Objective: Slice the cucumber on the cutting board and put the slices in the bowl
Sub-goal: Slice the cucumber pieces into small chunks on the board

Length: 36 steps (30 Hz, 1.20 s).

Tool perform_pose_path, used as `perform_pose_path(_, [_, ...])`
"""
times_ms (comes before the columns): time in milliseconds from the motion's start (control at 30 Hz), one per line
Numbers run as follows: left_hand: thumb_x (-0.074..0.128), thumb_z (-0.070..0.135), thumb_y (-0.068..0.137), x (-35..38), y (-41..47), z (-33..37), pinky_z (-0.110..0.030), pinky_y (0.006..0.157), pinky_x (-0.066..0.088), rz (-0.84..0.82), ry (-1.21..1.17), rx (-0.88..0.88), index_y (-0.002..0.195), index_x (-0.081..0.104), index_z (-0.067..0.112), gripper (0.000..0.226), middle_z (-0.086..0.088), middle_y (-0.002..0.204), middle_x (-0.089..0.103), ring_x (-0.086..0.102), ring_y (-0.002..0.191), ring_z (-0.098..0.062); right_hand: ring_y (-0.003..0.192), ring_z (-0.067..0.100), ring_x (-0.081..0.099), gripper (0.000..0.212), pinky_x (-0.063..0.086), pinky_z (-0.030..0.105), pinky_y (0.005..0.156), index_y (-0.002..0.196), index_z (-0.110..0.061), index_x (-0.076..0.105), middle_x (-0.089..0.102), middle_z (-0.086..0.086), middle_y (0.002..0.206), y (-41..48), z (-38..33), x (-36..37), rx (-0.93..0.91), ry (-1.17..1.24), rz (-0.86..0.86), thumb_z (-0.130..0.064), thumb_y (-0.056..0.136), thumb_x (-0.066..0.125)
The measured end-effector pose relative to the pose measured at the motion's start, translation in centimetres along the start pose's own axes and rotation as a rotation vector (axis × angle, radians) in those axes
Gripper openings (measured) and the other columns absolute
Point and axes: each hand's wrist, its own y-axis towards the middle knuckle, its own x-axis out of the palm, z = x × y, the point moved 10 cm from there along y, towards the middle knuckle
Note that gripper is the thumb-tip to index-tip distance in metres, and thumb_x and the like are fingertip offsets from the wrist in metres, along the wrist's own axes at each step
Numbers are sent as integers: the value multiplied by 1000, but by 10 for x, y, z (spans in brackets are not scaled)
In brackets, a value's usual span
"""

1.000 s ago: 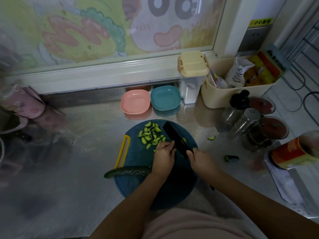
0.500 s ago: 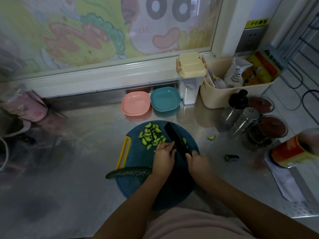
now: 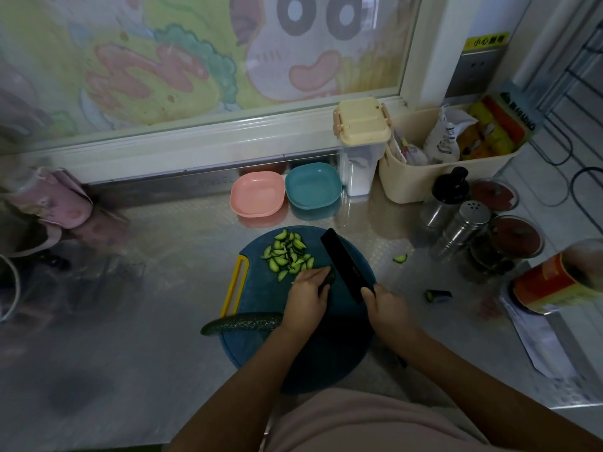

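Head view: my left hand (image 3: 306,298) clamps curled fingers on the cucumber piece (image 3: 330,278) mid cutting board (image 3: 257,288). My right hand (image 3: 388,308) grips the knife (image 3: 346,265). Slices (image 3: 288,252) lie at the board's 12 o'clock, and the teal bowl (image 3: 313,185) sits beyond them.

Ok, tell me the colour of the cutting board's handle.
Yellow handle on the dark blue cutting board's left edge; the head view shows it best.

A plain, smooth, pale pink garment (image 3: 359,422) fills the lower edge at six o'clock. Two bare forearms enter from seven and four o'clock, with no sleeve showing on either. The left hand (image 3: 305,300) and right hand (image 3: 388,306) are bare too.
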Motion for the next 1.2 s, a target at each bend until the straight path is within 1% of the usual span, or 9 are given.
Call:
perform_pose_path(167, [66,-3,79,1,-2,2,-23,90,41,7,33,43,115,64,1,36,-12,107,67,60,101,-28,81,34,59,30,25,29,57,84,-9,43,61,19,84,-8,-12,-6,-40,11,-12,-30,101,32])
perform_pose_path(267, [68,-3,78,1,-3,2,-20,89,38,31,66,50,115,65,2,37,-12,103,66,58,98,-28,81,35,59,29,24,30,57,84,-9,42,62,20,86,-8,-16,-8,-52,-9,-15,-30,101,32])
perform_pose_path(433, [68,-2,79,-1,-4,5,-21,85,40,47,89,53,116,65,4,38,-11,100,64,57,96,-26,83,35,59,28,26,29,58,86,-10,42,63,20,88,-9,-17,-7,-55,-26,-27,-30,101,31])
perform_pose_path(567, [68,-2,78,0,-3,3,-22,84,43,42,81,50,113,66,3,36,-11,99,65,59,94,-27,82,34,60,33,27,29,58,93,-5,49,63,19,87,-9,-18,-7,-71,-31,-32,-30,101,31])
perform_pose_path(700, [69,-6,75,1,-3,3,-16,82,38,37,85,68,112,67,3,38,-11,97,65,59,91,-27,80,33,60,35,29,29,58,97,-3,50,64,19,87,-7,-16,-5,-72,-87,-12,-31,101,30])
perform_pose_path(800, [68,-6,76,3,-3,3,-21,81,42,32,104,85,112,67,4,38,-10,97,65,58,91,-26,81,33,61,35,32,28,58,101,-3,49,64,18,89,-7,-17,-2,-56,-119,11,-32,101,30])
perform_pose_path(1000, [67,-7,77,4,-2,2,-24,79,45,18,99,93,114,66,4,39,-11,97,64,57,91,-27,85,31,62,36,30,28,56,106,-2,50,66,16,95,-5,-25,2,-63,-257,50,-31,102,29])
perform_pose_path(1067, [66,-5,79,3,-2,1,-21,82,42,27,81,72,115,65,5,37,-10,98,63,56,93,-25,83,31,62,36,28,29,52,104,-2,51,65,16,93,-4,-22,4,-52,-241,54,-31,101,29])
perform_pose_path(1200, [64,0,82,1,-3,-1,-17,86,37,44,48,41,117,65,5,35,-9,98,63,54,95,-24,79,33,61,35,32,27,58,97,-2,50,64,20,90,-3,-8,7,-7,-130,34,-30,101,31])
